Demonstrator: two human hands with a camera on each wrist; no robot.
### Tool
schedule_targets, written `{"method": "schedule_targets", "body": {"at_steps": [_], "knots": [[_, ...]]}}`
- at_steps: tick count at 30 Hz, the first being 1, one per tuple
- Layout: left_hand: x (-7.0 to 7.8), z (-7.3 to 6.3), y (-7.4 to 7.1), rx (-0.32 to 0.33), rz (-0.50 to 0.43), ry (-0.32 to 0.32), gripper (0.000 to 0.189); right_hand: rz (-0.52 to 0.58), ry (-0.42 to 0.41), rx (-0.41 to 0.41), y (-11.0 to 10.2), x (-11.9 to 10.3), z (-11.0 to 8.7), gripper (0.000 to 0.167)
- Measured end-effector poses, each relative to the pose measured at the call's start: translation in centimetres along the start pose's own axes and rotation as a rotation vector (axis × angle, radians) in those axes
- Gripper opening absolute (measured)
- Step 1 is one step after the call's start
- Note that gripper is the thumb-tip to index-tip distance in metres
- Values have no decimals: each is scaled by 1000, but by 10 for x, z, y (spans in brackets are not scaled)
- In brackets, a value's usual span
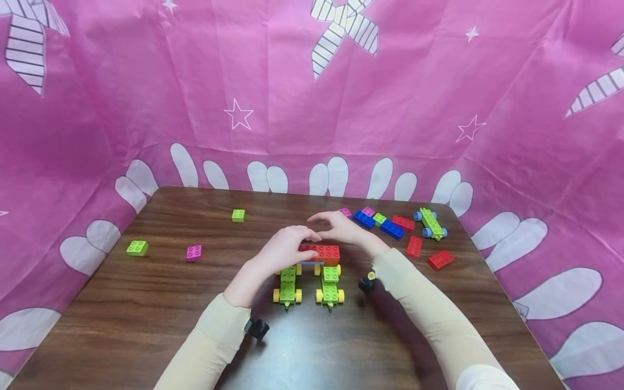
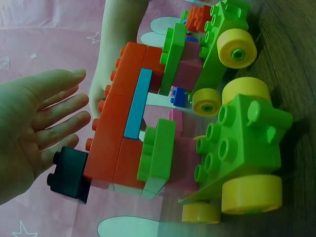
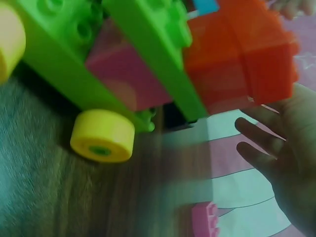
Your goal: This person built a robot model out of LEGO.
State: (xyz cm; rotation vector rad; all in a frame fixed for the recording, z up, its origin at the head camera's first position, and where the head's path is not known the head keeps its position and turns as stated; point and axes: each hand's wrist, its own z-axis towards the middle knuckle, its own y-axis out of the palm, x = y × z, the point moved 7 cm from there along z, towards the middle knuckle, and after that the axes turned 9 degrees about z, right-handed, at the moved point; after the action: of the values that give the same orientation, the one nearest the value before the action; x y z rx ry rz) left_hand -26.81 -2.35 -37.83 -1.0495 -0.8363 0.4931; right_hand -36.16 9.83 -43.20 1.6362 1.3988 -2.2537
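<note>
A toy brick structure stands in the middle of the table. Its base is two green wheeled car bases (image 1: 287, 292) with yellow wheels (image 2: 252, 195). Pink bricks (image 2: 182, 163) and green bricks (image 2: 159, 153) rise from them to red bricks (image 1: 327, 253) that bridge across, with a blue piece (image 2: 138, 103) beneath. At the left end of the red row is a black brick (image 2: 71, 173). My left hand (image 1: 287, 246) arches over the left end, fingers extended near the black brick. Behind the right end, my right hand (image 1: 341, 227) has its fingers loosely extended beside the red bricks.
Blue bricks (image 1: 392, 229), red bricks (image 1: 441, 260) and a green car base with blue wheels (image 1: 431, 223) lie at the back right. On the left are a pink brick (image 1: 194, 253) and green bricks (image 1: 137, 248). A pink patterned cloth (image 1: 292, 119) hangs behind the table.
</note>
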Motion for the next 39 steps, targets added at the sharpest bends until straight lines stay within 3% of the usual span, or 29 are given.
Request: {"method": "schedule_targets", "body": {"at_steps": [6, 18, 27, 30, 34, 37, 39], "knots": [[0, 6, 6, -17, -1, -8, 32, -37, 39, -47, 7, 11, 16, 46], [-6, 7, 19, -102, 15, -35, 35, 5, 139, -144, 24, 24, 37, 53], [-7, 9, 23, -114, 45, -43, 36, -179, 103, -234, 33, 30, 49, 46], [-7, 9, 23, -109, 49, -45, 35, -187, 108, -245, 34, 33, 49, 41], [-6, 8, 23, -107, 48, -51, 35, -98, 160, -235, 35, 36, 47, 40], [-7, 8, 22, -109, 44, -57, 35, -120, 141, -224, 35, 35, 48, 38], [-7, 7, 22, -107, 46, -58, 34, -191, 91, -218, 35, 32, 50, 35]]}}
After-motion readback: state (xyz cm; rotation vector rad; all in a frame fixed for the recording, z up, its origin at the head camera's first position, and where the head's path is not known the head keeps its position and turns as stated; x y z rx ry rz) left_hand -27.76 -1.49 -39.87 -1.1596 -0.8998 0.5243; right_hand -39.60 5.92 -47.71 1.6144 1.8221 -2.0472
